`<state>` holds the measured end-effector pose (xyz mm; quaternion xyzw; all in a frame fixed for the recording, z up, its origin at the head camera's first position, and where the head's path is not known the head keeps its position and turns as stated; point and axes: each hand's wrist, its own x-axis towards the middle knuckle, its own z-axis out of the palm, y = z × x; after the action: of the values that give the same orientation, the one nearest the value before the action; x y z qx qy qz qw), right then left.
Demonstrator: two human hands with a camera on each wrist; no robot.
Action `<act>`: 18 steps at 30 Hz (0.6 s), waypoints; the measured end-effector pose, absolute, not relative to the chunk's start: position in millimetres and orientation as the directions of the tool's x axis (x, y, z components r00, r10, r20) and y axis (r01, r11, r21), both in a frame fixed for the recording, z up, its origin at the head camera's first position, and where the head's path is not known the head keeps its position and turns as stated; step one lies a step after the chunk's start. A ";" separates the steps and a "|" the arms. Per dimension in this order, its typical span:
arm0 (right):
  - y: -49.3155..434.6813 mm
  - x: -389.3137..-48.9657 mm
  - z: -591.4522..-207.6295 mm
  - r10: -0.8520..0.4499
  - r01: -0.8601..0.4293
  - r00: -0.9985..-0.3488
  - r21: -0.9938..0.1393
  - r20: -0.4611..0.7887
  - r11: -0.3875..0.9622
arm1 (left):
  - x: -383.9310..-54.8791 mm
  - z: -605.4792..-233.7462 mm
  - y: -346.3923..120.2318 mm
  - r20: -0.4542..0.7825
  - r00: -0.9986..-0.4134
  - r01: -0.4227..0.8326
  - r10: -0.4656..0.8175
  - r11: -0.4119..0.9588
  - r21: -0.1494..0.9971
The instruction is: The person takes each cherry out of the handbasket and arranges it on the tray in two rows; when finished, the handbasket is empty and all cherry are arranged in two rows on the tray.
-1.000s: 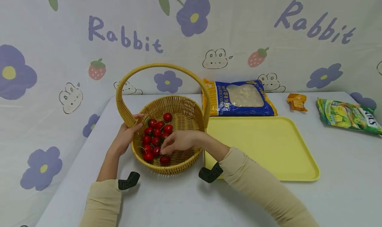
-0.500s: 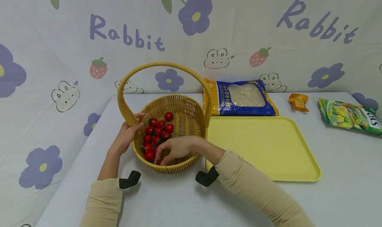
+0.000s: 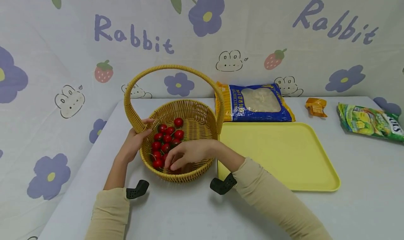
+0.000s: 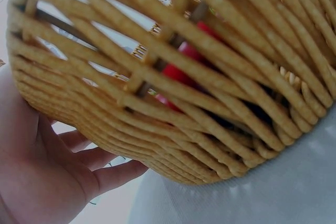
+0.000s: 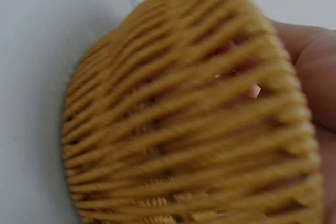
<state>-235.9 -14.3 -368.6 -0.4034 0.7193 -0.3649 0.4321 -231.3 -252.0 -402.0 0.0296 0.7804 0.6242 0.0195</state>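
A wicker basket (image 3: 202, 171) with a tall arched handle stands on the table and holds several red cherries (image 3: 156, 146), gathered in its left half. My left hand (image 3: 132, 143) grips the basket's left side at the foot of the handle; in the left wrist view the hand (image 4: 58, 182) lies against the woven wall. My right hand (image 3: 192, 151) reaches over the near right rim into the basket, fingers bent downward. Dark red shows under its thumb, but whether the fingers pinch a cherry is hidden. The right wrist view is blurred, with the weave (image 5: 184, 129) before the hand.
Right of the basket lies a yellow tray (image 3: 274, 156). Behind the tray is a blue and yellow pasta bag (image 3: 260, 101). Farther right are a small orange packet (image 3: 316, 107) and a green snack bag (image 3: 367, 121). A patterned cloth (image 3: 252, 29) hangs behind the table.
My right hand has lowered over the cherry at the basket's near side, then lifted slightly, its wrist shifting right in the last half second. The left hand keeps its hold on the basket.
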 end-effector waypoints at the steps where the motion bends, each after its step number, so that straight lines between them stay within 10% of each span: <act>1: -11.7 -237.0 -367.3 -0.898 -0.230 -0.301 -0.889 -0.322 0.396 | -231.1 -401.7 -251.8 0.004 -0.998 0.020 0.071 0.218 0.976; 18: 34.2 -240.7 -352.7 -0.897 -0.052 -0.407 -0.976 -0.172 0.210 | -230.5 -401.1 -251.7 0.005 -0.997 0.021 0.072 0.222 0.975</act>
<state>-240.7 34.2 -352.7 -0.3587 0.6615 -0.5159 0.4094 -230.5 -251.7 -401.1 0.0300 0.7813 0.6232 0.0206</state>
